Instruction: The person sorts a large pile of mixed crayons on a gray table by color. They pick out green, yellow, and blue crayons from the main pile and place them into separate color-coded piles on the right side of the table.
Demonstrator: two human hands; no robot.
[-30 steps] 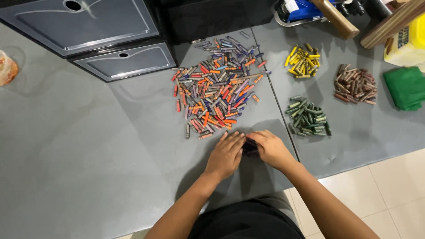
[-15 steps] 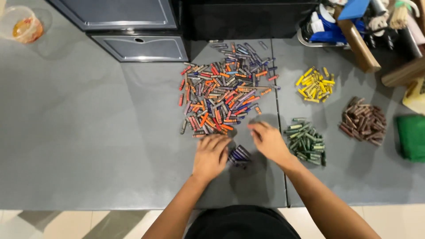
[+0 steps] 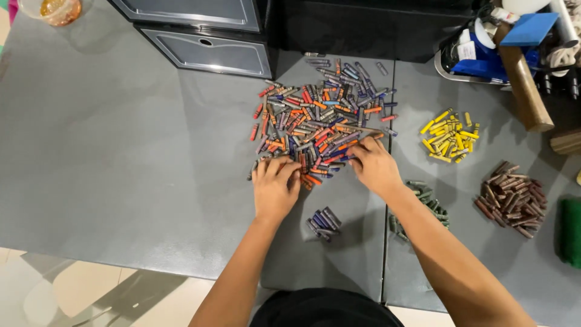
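A big mixed pile of short crayons (image 3: 324, 115), red, orange, blue and grey, lies on the grey tabletop (image 3: 121, 157). My left hand (image 3: 273, 186) rests palm down on the pile's near left edge, fingers spread over crayons. At the pile's near right edge my right hand (image 3: 374, 165) has its fingertips among the crayons. Whether either hand grips one is hidden. A small group of dark blue crayons (image 3: 324, 222) lies just behind my hands, toward me. My right forearm crosses a green crayon pile (image 3: 423, 203).
A yellow crayon pile (image 3: 449, 135) and a brown one (image 3: 511, 197) lie to the right. Grey drawer units (image 3: 209, 48) stand at the back, a wooden block (image 3: 523, 85) and blue clutter at back right, a green cloth (image 3: 569, 233) at the right edge, a glass bowl (image 3: 57, 9) top left.
Both hands have left the small dark blue group near the table's front and reached forward into the mixed pile. The blue group now lies uncovered. The camera view has shifted.
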